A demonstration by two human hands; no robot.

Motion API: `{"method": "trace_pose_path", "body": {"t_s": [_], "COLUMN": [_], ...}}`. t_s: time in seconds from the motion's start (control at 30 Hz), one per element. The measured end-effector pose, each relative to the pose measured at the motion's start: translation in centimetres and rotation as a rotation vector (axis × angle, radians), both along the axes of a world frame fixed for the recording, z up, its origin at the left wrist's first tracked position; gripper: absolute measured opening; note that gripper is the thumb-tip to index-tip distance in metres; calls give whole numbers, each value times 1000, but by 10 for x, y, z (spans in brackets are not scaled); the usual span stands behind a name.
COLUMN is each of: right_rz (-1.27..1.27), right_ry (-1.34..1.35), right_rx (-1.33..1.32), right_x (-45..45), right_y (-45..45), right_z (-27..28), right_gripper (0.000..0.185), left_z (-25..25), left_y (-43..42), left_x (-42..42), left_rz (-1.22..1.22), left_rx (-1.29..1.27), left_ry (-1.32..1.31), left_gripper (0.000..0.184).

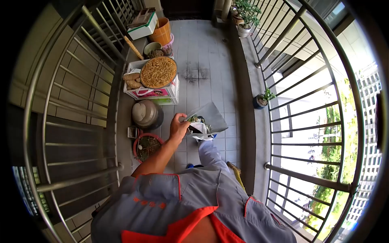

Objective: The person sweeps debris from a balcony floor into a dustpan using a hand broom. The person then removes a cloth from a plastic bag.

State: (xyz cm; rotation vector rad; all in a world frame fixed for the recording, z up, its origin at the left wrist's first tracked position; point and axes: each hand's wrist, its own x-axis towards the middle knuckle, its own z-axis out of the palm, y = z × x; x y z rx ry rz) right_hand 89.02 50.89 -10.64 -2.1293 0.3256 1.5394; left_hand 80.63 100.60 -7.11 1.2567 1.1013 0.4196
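Gripping grey bag (217, 116) at ctr by its 9 o'clock edge w/ closed L hand (178, 128), pointing mouth up twd cam, flaring twd 1 o'clock, long axis approx 1–7. Showing white & green scraps (197, 119) inside. Seeing red basin (158, 137) w/ plant bits (146, 150) at 8, round tray (176, 77) w/ brown strips (158, 71) at 11. Reaching w/ forearm (161, 152) from 7–8. Not seeing R hand; can't tell grip.

Thin plastic bag (215, 117), smooth metal railing (310, 177)
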Motion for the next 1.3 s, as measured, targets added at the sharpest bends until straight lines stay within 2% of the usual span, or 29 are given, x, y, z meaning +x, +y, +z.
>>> {"method": "trace_pose_path", "body": {"t_s": [0.07,0.1,0.2,0.33,0.37,0.43,0.5,0.6,0.67,0.7,0.73,0.77,0.8,0.83,0.9,0.97,1.03,1.07,1.13,1.23,1.3], "right_rz": [37,57,97,277,276,410,441,381,188,66,65,-81,-232,-248,-270,-300,-127,-54,171,504,560], "right_ry": [2,-9,-12,-77,-76,-168,-219,-255,-218,-152,-159,-78,0,-1,-4,-15,-185,-182,-293,-639,-554], "right_rx": [6,3,-2,-13,-18,-29,-30,-93,107,93,81,86,97,98,119,130,152,94,42,155,46], "right_x": [51,81,161,252,271,307,340,378,411,423,437,448,461,477,499,528,562,583,627,704,767], "right_y": [36,57,102,165,179,207,218,257,287,317,348,384,419,450,485,520,561,583,651,718,791], "right_z": [-12,-23,-18,-27,-31,-41,-84,-99,-113,-98,-80,-53,-30,-16,-5,-29,-51,-54,-68,-146,-161], "right_gripper": [15,15,15,22,22,34,40,55,29,33,33,33,34,33,34,35,41,53,64,60,58], "left_z": [-16,-31,3,-14,-21,-19,-15,-42,-53,-61,-74,-94,-94,-92,-91,-125,-141,-149,-172,-196,-212], "left_y": [36,64,119,189,207,240,270,328,367,390,409,427,442,460,484,514,539,549,571,590,600], "left_x": [41,66,138,206,221,256,289,334,365,381,395,405,417,432,450,468,486,495,516,543,569], "left_rz": [-14,-24,-7,13,-9,17,61,69,62,56,55,54,53,44,36,37,21,15,68,106,126], "left_rx": [105,146,173,370,331,263,154,184,87,103,116,136,121,131,153,84,49,42,44,71,116], "left_ry": [-25,48,61,45,44,-7,-80,-12,-35,4,49,26,29,47,56,42,100,107,127,152,160], "left_gripper": [29,27,27,26,27,27,28,27,27,27,27,27,27,27,27,27,27,27,28,28,28]}}
